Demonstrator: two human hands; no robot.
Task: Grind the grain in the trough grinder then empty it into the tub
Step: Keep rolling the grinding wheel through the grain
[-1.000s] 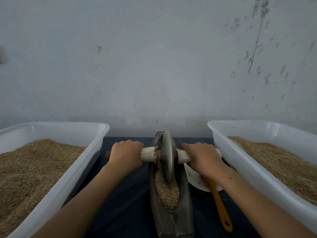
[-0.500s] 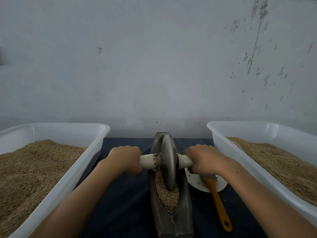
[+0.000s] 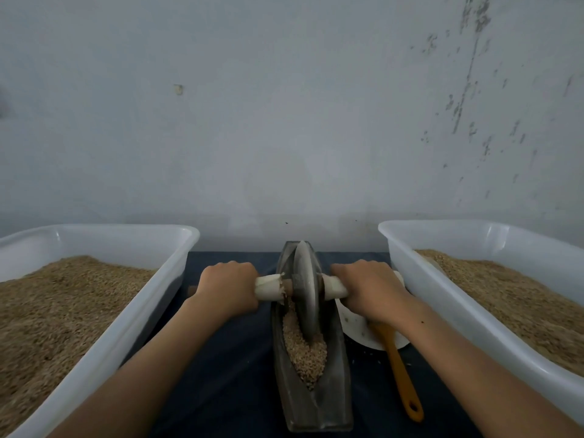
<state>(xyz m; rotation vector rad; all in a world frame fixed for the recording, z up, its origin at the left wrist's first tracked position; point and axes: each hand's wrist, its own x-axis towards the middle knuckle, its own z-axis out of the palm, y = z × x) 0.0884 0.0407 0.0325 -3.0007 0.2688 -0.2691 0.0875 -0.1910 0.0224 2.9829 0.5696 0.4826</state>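
A dark boat-shaped trough grinder (image 3: 311,403) lies lengthwise on the dark cloth between two tubs. Pale grain (image 3: 305,352) fills its groove. A grey stone wheel (image 3: 306,292) stands upright in the far half of the trough, on a white-wrapped axle handle (image 3: 268,287). My left hand (image 3: 229,287) grips the handle's left end and my right hand (image 3: 369,287) grips its right end. The left white tub (image 3: 104,343) and the right white tub (image 3: 442,311) each hold a bed of brown grain.
A white plate (image 3: 357,330) with an orange-handled tool (image 3: 403,374) lies between the trough and the right tub, partly under my right wrist. A pale wall stands close behind the table. Both tubs crowd the trough's sides.
Both hands drew the wheel slightly toward me half a second ago and have now pushed it back toward the far end of the trough. The grips are unchanged.
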